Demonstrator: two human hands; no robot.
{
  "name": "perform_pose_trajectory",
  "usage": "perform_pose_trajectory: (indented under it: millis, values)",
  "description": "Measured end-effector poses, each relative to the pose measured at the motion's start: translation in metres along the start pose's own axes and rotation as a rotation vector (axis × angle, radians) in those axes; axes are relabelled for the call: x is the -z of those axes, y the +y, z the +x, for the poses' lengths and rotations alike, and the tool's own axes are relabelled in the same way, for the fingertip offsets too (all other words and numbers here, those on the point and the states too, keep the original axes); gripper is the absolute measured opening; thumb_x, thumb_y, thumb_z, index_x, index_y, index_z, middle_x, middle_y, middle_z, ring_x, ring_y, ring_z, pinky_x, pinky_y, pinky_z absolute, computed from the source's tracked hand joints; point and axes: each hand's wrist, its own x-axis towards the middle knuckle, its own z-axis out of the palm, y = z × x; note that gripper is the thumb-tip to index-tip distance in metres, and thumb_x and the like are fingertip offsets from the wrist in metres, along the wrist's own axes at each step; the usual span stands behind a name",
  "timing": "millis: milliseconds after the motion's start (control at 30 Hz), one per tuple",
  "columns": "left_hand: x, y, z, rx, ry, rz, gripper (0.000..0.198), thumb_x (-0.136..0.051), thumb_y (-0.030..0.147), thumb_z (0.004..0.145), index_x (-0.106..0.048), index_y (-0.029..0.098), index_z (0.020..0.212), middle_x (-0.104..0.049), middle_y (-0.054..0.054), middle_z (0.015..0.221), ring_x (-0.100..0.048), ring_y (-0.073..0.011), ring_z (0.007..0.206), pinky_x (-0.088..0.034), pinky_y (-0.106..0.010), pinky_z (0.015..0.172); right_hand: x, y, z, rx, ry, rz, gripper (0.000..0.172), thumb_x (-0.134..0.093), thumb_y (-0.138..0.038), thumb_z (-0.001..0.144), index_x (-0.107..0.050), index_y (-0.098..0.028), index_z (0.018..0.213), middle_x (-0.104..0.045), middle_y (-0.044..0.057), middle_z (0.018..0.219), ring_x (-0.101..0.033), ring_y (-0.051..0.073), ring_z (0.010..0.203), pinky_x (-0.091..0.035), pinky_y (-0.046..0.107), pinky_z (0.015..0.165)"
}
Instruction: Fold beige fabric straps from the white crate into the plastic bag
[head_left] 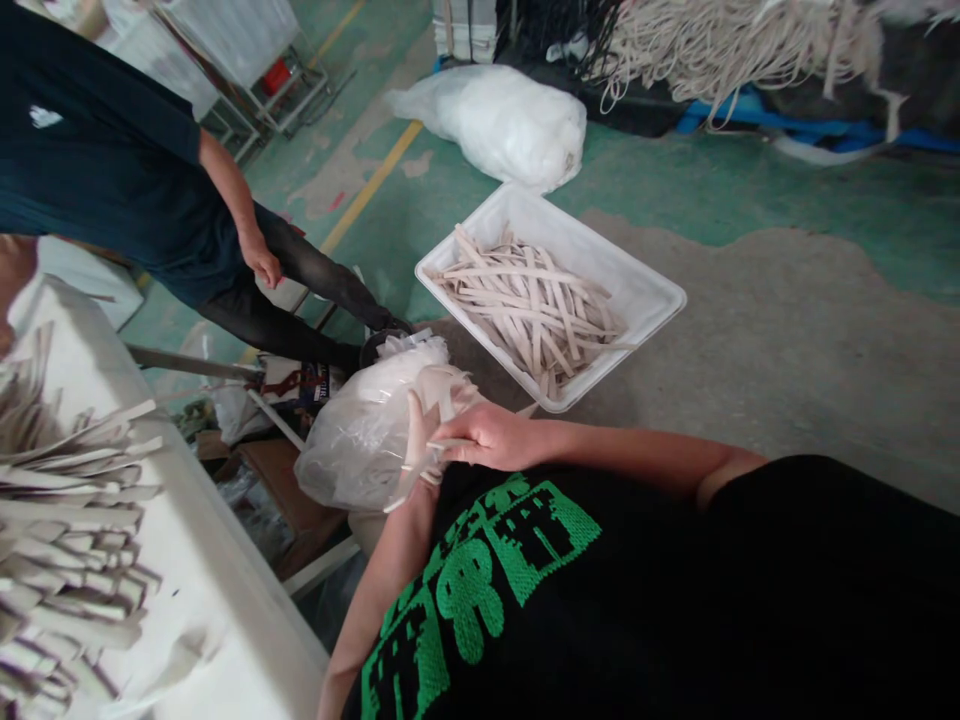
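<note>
My right hand [487,437] is closed in a pinch on a beige strip [452,443] in front of my shirt. My left hand [429,483] is just below and to the left, close against it, holding a small bunch of pale flat strips [415,440] that fan upward. Most of the left fingers are hidden behind the strips. Just beyond both hands is a clear plastic bag [360,430] with whitish contents. A white plastic tub [645,290] stands on the floor further out, with a tangled heap of beige strips [536,300] in it.
At left, a white table [217,600] carries piled strips [67,540]. A co-worker in dark clothes [127,180] stands beyond it. A stuffed white bag [510,120] lies on the floor behind the tub. Cord heaps [720,50] rest on a blue pallet [795,125].
</note>
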Motion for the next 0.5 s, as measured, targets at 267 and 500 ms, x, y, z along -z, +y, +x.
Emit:
perform_pose_trajectory:
  millis: [267, 500]
  values:
    - [0.019, 0.096, 0.039, -0.227, 0.246, -0.469, 0.043, -0.041, 0.042, 0.105, -0.071, 0.013, 0.098, -0.072, -0.010, 0.094, -0.068, -0.0132, 0.081, -0.055, -0.024, 0.081, 0.022, 0.005, -0.075, -0.532, -0.082, 0.270, 0.041, -0.054, -0.060, 0.094, -0.073, -0.024, 0.084, -0.071, 0.013, 0.087, -0.060, 0.016, 0.064, -0.041, 0.030, 0.056]
    - [0.030, 0.129, 0.010, -0.534, 0.200, -0.238, 0.024, -0.070, 0.035, 0.090, -0.074, 0.020, 0.108, -0.071, -0.004, 0.093, -0.060, -0.0060, 0.065, -0.044, -0.013, 0.054, 0.021, 0.024, -0.055, -0.605, -0.105, 0.354, 0.048, -0.055, -0.068, 0.089, -0.071, -0.022, 0.091, -0.073, 0.012, 0.091, -0.048, 0.009, 0.047, -0.036, 0.023, 0.044]
